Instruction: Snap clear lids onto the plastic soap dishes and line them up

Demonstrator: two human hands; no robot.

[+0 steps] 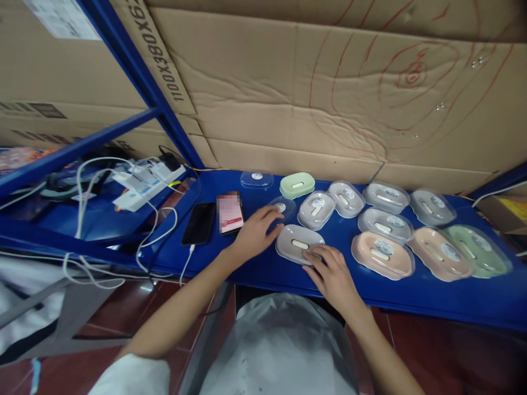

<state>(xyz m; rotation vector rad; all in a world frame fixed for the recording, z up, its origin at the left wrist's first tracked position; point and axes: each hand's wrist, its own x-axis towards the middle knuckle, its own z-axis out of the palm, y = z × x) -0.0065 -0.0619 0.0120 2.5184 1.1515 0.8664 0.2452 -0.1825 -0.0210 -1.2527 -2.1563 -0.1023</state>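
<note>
A light grey oval box (290,249) with a pale oblong piece in its centre sits at the table's front edge. My right hand (333,277) grips its right end, fingers on top and thumb at the near side. Just behind it lies a clear plastic lid (290,207) with a round sticker. My left hand (257,233) reaches over the left part of this lid, thumb and fingers apart; whether it presses on the lid is hard to see. Another clear lid (257,179) rests farther back, beside a green box (297,186) that shows no clear cover.
Several covered boxes in grey, peach (370,266) and green (486,266) fill the right side of the blue table (325,293). Two phones (198,222) lie left, one cabled. A power strip (144,189) with tangled white cables is farther left. Cardboard (263,82) walls the back.
</note>
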